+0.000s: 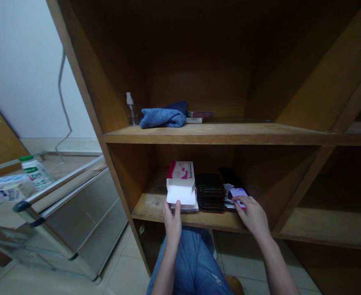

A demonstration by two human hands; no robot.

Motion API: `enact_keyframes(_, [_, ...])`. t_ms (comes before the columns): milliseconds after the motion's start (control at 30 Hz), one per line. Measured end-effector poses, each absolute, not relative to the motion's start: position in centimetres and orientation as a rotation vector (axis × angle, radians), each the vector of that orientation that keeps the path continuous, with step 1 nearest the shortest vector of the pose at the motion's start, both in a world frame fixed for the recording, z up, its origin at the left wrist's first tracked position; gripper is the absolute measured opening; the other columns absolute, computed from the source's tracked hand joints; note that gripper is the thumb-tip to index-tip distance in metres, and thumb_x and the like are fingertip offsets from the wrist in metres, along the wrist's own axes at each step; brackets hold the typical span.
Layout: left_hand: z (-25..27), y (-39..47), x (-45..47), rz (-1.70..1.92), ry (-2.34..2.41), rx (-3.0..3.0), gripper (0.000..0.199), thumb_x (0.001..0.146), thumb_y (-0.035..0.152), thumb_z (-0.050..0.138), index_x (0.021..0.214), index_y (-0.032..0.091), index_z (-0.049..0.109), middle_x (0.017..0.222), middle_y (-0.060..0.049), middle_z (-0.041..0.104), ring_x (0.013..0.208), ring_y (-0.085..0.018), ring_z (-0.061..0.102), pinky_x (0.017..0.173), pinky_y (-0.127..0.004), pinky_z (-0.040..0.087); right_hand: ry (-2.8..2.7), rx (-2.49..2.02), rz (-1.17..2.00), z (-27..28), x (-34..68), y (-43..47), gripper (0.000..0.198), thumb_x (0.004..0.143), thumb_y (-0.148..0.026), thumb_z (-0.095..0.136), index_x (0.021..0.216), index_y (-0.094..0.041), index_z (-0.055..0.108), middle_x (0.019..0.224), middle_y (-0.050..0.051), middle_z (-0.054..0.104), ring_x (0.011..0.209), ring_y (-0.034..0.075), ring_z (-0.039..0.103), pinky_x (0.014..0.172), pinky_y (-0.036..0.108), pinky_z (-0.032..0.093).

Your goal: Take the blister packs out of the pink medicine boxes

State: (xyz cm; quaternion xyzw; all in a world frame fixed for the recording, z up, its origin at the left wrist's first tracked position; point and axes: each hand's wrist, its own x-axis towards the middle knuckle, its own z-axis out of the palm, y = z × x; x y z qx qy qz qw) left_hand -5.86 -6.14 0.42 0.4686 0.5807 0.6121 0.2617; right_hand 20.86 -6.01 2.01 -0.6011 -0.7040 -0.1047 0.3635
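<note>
A pink-and-white carton [180,171] lies on the lower shelf, its white end flap open toward me. My left hand [172,221] grips the carton's near end, thumb on the flap and fingers at the left side. To the right of the carton stands a neat stack of flat dark packets [211,192]. My right hand [252,213] is at a small purple-and-pink packet or card [238,192] beside that stack, thumb and fingers closed on its near edge. Crumpled whitish wrapping lies under it, and a black item [229,177] sits behind.
On the upper shelf [223,134] are a spray bottle [132,112], a folded blue towel [163,118] and thin boxes [200,114]. At left stands a metal-framed cart [85,221] holding a green-capped white bottle [35,172] and small packages. My knees are below the lower shelf.
</note>
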Motion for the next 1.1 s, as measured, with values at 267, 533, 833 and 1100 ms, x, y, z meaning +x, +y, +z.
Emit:
enact_keyframes(267, [0.2, -5.9, -5.9, 1.657, 1.547, 1.267, 0.042, 0.083, 0.049, 0.044, 0.110, 0.017, 0.046, 0.111, -0.013, 0.057, 0.109, -0.025, 0.052, 0.093, -0.038, 0.039, -1.741, -1.432, -0.221, 1.6, 20.9, -6.5, 0.023, 0.084, -0.029, 0.040, 0.082, -0.020, 0.061, 0.087, 0.006, 0.068, 0.082, 0.022, 0.064, 0.072, 0.031, 0.048])
enact_keyframes(533, [0.2, -5.9, -6.0, 1.672, 1.557, 1.265, 0.043, 0.082, 0.051, 0.045, 0.109, 0.018, 0.047, 0.112, -0.012, 0.057, 0.111, -0.025, 0.052, 0.095, -0.039, 0.038, -1.464, -1.374, -0.301, 2.0, 20.1, -7.4, 0.021, 0.084, -0.031, 0.045, 0.080, -0.019, 0.061, 0.087, 0.008, 0.068, 0.083, 0.022, 0.065, 0.078, 0.034, 0.048])
enact_keyframes(833, [0.4, -5.8, -5.9, 1.670, 1.558, 1.263, 0.040, 0.082, 0.050, 0.045, 0.107, 0.019, 0.047, 0.111, -0.012, 0.056, 0.108, -0.025, 0.052, 0.095, -0.039, 0.038, -1.615, -1.383, -0.194, 1.1, 20.3, -6.7, 0.021, 0.081, -0.030, 0.043, 0.078, -0.020, 0.061, 0.087, 0.008, 0.069, 0.081, 0.022, 0.065, 0.077, 0.035, 0.050])
enact_keyframes(1100, [0.4, -5.9, -5.9, 1.658, 1.560, 1.273, 0.041, 0.083, 0.049, 0.044, 0.109, 0.018, 0.046, 0.113, -0.013, 0.056, 0.111, -0.025, 0.050, 0.096, -0.040, 0.037, -1.778, -1.444, -0.087, 1.2, 20.8, -6.6, 0.024, 0.080, -0.028, 0.041, 0.081, -0.019, 0.063, 0.091, 0.008, 0.069, 0.086, 0.025, 0.064, 0.077, 0.038, 0.048])
